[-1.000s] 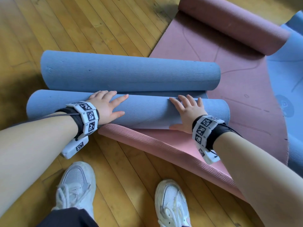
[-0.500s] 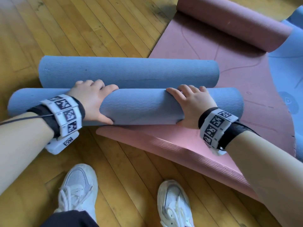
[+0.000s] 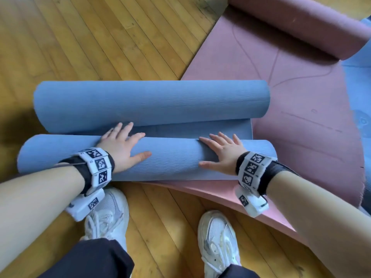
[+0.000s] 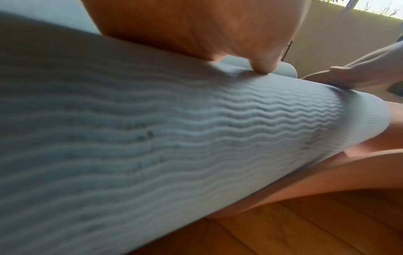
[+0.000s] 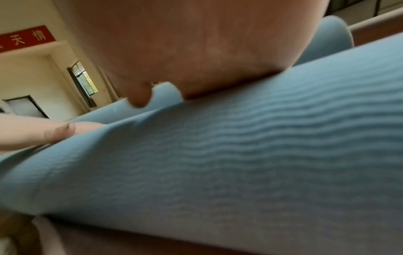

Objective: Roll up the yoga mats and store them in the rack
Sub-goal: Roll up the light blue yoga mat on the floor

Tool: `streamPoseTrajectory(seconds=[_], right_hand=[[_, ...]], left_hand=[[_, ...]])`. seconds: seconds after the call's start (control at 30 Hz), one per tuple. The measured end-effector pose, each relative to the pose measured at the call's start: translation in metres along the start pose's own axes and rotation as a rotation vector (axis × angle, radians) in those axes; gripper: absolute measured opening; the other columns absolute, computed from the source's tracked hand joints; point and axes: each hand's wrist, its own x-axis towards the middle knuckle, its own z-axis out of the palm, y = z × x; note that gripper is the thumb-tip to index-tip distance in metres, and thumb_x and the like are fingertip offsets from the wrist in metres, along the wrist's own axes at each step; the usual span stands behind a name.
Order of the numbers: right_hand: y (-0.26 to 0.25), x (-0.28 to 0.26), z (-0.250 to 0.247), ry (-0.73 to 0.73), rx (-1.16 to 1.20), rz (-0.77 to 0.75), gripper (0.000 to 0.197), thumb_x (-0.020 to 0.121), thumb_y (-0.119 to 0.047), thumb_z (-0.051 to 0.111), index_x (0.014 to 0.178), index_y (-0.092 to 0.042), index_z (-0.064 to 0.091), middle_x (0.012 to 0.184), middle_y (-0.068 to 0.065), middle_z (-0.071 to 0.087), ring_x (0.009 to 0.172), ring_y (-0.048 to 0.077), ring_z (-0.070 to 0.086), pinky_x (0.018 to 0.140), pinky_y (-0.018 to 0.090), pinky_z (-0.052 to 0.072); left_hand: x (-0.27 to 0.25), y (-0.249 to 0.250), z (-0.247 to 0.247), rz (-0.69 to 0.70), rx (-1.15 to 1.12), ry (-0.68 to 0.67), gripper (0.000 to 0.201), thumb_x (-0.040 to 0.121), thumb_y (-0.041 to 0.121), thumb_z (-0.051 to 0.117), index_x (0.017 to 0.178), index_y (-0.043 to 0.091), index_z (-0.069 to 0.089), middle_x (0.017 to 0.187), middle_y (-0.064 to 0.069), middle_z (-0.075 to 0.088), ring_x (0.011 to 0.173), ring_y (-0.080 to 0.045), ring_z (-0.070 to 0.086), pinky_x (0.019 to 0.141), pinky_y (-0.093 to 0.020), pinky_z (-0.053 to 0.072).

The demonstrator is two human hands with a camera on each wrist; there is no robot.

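Observation:
A blue yoga mat (image 3: 172, 159) lies across the wooden floor, rolled from both ends into two rolls with a short flat strip (image 3: 200, 129) between them. The far roll (image 3: 150, 103) is thicker. My left hand (image 3: 122, 146) lies flat on the near roll's left part, fingers straight and spread. My right hand (image 3: 222, 152) lies flat on its right part in the same way. In the left wrist view the wavy blue surface (image 4: 174, 138) fills the frame under my palm (image 4: 196, 29). The right wrist view shows the same blue ribbing (image 5: 240, 155) under the palm (image 5: 196, 43). No rack is in view.
A pink mat (image 3: 291, 97) lies under the blue one's right end, its far end rolled (image 3: 301, 23) and its near edge curled up (image 3: 210, 189). Another blue mat (image 3: 361, 93) lies at the right edge. My white shoes (image 3: 106, 213) (image 3: 218, 241) stand close before the near roll.
Half a second ago both hands were curled over the near roll; now their fingers are straight and flat on it. The near roll has come back toward my feet, showing a flat strip.

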Motion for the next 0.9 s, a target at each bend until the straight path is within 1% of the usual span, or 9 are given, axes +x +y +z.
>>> streamPoseTrajectory(seconds=[0.07, 0.17, 0.23, 0.3, 0.37, 0.5, 0.63, 0.77, 0.9], right_hand=[[-0.011, 0.009, -0.001, 0.007, 0.023, 0.120, 0.069, 0.091, -0.070, 0.021, 0.151, -0.042, 0.001, 0.161, -0.004, -0.002, 0.147, 0.020, -0.012, 0.116, 0.052, -0.009], [-0.025, 0.024, 0.000, 0.057, 0.003, 0.249, 0.065, 0.094, -0.064, 0.008, 0.152, -0.035, -0.007, 0.160, -0.004, -0.012, 0.146, 0.023, -0.019, 0.115, 0.055, -0.009], [-0.026, 0.030, -0.002, 0.067, 0.015, 0.258, 0.066, 0.095, -0.063, 0.007, 0.152, -0.033, -0.009, 0.160, -0.005, -0.015, 0.145, 0.022, -0.021, 0.116, 0.054, -0.009], [-0.023, 0.035, -0.004, 0.070, 0.016, 0.252, 0.067, 0.095, -0.063, 0.008, 0.152, -0.032, -0.010, 0.159, -0.006, -0.017, 0.145, 0.021, -0.021, 0.116, 0.054, -0.008], [-0.021, 0.041, -0.008, 0.065, 0.021, 0.254, 0.067, 0.095, -0.063, 0.009, 0.152, -0.032, -0.010, 0.159, -0.007, -0.018, 0.145, 0.020, -0.021, 0.116, 0.054, -0.008], [-0.017, 0.055, -0.020, 0.044, 0.046, 0.264, 0.068, 0.095, -0.063, 0.011, 0.152, -0.033, -0.008, 0.159, -0.008, -0.016, 0.146, 0.019, -0.018, 0.116, 0.053, -0.006], [-0.016, 0.065, -0.027, 0.006, 0.061, 0.271, 0.067, 0.095, -0.063, 0.012, 0.151, -0.034, -0.009, 0.158, -0.008, -0.022, 0.146, 0.018, -0.019, 0.117, 0.052, -0.005], [-0.017, 0.068, -0.032, 0.060, 0.037, 0.279, 0.066, 0.095, -0.063, 0.011, 0.151, -0.035, -0.012, 0.157, -0.008, -0.023, 0.145, 0.017, -0.021, 0.117, 0.050, -0.008], [-0.025, 0.060, -0.028, 0.112, -0.008, 0.215, 0.064, 0.096, -0.061, 0.010, 0.151, -0.034, -0.011, 0.158, -0.008, -0.021, 0.145, 0.018, -0.020, 0.117, 0.050, -0.008]], left_hand=[[0.005, 0.000, -0.002, -0.015, 0.000, -0.014, 0.111, 0.051, 0.089, -0.012, 0.149, 0.042, 0.007, 0.160, -0.003, -0.014, 0.147, -0.030, -0.006, 0.120, -0.042, 0.000], [0.011, -0.002, -0.007, -0.022, 0.001, 0.001, 0.100, 0.061, 0.085, -0.010, 0.150, 0.040, 0.003, 0.160, -0.004, -0.014, 0.146, -0.031, -0.010, 0.119, -0.043, -0.004], [0.016, -0.002, -0.011, -0.032, -0.001, -0.004, 0.099, 0.064, 0.084, -0.012, 0.151, 0.038, 0.000, 0.160, -0.004, -0.011, 0.146, -0.032, -0.011, 0.118, -0.045, -0.006], [0.019, -0.001, -0.013, -0.059, 0.008, 0.008, 0.094, 0.069, 0.083, -0.010, 0.151, 0.037, -0.003, 0.159, -0.004, -0.015, 0.145, -0.033, -0.014, 0.117, -0.046, -0.009], [0.021, -0.001, -0.016, -0.112, -0.003, 0.018, 0.091, 0.069, 0.078, -0.006, 0.151, 0.037, -0.005, 0.158, -0.005, -0.019, 0.145, -0.032, -0.017, 0.116, -0.047, -0.011], [0.012, -0.010, -0.017, -0.201, -0.026, 0.015, 0.087, 0.072, 0.074, -0.008, 0.151, 0.036, -0.007, 0.159, 0.000, -0.018, 0.145, -0.031, -0.016, 0.116, -0.049, -0.011], [0.011, -0.019, -0.019, -0.211, -0.013, 0.016, 0.087, 0.072, 0.075, -0.009, 0.150, 0.037, -0.009, 0.159, -0.001, -0.017, 0.146, -0.031, -0.014, 0.116, -0.049, -0.009], [0.024, -0.021, -0.027, -0.207, -0.056, 0.003, 0.090, 0.069, 0.076, -0.009, 0.150, 0.037, -0.009, 0.159, 0.000, -0.018, 0.146, -0.030, -0.014, 0.116, -0.050, -0.009], [0.034, -0.024, -0.036, -0.211, -0.089, 0.001, 0.093, 0.067, 0.077, -0.009, 0.151, 0.036, -0.009, 0.158, 0.000, -0.022, 0.146, -0.030, -0.014, 0.117, -0.050, -0.009]])
